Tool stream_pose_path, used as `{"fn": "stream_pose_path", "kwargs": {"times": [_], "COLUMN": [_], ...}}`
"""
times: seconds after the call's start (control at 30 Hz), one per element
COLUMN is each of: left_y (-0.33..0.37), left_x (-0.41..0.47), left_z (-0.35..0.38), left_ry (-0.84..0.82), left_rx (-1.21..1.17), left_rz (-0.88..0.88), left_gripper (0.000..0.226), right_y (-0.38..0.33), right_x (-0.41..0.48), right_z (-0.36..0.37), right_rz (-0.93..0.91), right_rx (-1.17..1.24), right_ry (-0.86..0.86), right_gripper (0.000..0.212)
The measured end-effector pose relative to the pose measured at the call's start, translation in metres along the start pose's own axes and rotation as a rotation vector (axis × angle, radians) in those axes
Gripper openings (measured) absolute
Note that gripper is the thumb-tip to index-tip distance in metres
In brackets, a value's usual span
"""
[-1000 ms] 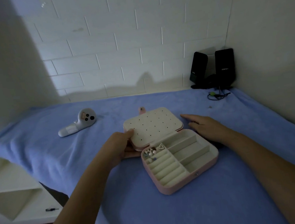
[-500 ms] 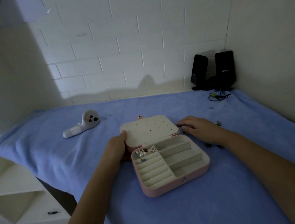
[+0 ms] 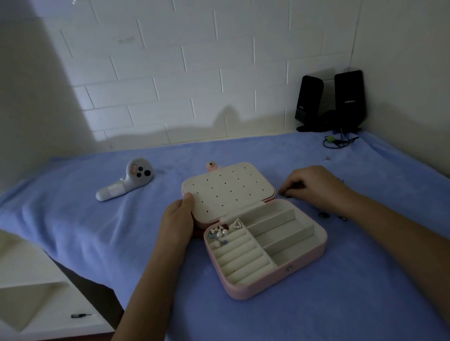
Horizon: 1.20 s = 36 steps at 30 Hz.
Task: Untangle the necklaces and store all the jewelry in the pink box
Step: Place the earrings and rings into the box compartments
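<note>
**Open box held at its lid, right hand at the loose pieces**

The pink box (image 3: 268, 285) lay open in the middle of the table, on a blue cloth (image 3: 310, 314). Its lid (image 3: 228, 189) was folded back flat, with the dotted cream side up. In the back left compartment there were a few earrings (image 3: 219, 234), pearl ones and a triangle one. The other compartments and the ring rolls looked unfilled.

The left hand (image 3: 178, 222) gripped the left edge of the lid, thumb on top, the other fingers underneath. The right hand (image 3: 314, 187) was on the cloth just beside the right edge of the lid. Its fingers were curled down over something dark, but I could not tell if they pinched it or only touched it. Some small dark pieces (image 3: 323, 214) lay on the cloth near the right wrist. No necklace was clear to see.

In my judgement the box is light and stiff and would slide easily on the soft cloth, so holding it at the lid edge or side wall is sensible. The loose pieces seem tiny and light, and they may sink into the cloth pile; a fingertip pinch would suit them. Thin chains would be delicate and should not be pulled hard.

Further away were a white controller (image 3: 128, 182) at the left and two black speakers (image 3: 331, 100) with a cable (image 3: 337, 142) in the corner.
</note>
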State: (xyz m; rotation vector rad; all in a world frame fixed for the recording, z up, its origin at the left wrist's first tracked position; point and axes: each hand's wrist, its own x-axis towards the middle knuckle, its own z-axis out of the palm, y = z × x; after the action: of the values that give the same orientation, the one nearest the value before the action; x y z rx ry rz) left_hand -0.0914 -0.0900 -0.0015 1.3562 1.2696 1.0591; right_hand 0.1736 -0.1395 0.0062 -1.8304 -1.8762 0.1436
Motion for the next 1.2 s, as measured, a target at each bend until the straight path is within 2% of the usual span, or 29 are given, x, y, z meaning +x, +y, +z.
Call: {"fn": "stream_pose_path", "kwargs": {"times": [0.1, 0.23, 0.33, 0.43, 0.57, 0.77, 0.97, 1.2], "left_y": [-0.001, -0.003, -0.005, -0.005, -0.004, -0.007, -0.008, -0.008], "left_x": [0.000, 0.003, 0.004, 0.004, 0.000, 0.000, -0.001, -0.006], "left_z": [0.001, 0.001, 0.001, 0.001, 0.002, 0.005, 0.009, 0.007], "left_ry": [0.011, 0.018, 0.027, 0.036, 0.023, 0.067, 0.124, 0.151], "left_rx": [0.016, 0.025, 0.031, 0.045, 0.084, 0.344, 0.536, 0.628], "left_rz": [0.008, 0.005, 0.001, 0.015, 0.036, 0.135, 0.195, 0.223], "left_gripper": [0.041, 0.040, 0.040, 0.040, 0.037, 0.042, 0.043, 0.051], "right_y": [0.001, 0.000, -0.001, 0.005, 0.016, 0.012, 0.003, -0.001], "right_x": [-0.001, 0.003, 0.002, -0.007, -0.023, -0.033, -0.032, -0.031], "right_z": [0.000, 0.001, -0.007, -0.027, -0.056, -0.071, -0.057, -0.058], "right_rz": [0.039, -0.025, 0.008, 0.039, 0.123, 0.168, 0.139, 0.099], "right_rx": [0.098, -0.040, -0.095, -0.129, -0.010, 0.086, -0.010, -0.081], "right_ry": [0.020, -0.062, -0.085, -0.220, -0.395, -0.533, -0.441, -0.440], "right_gripper": [0.014, 0.019, 0.015, 0.014, 0.021, 0.015, 0.034, 0.012]}}
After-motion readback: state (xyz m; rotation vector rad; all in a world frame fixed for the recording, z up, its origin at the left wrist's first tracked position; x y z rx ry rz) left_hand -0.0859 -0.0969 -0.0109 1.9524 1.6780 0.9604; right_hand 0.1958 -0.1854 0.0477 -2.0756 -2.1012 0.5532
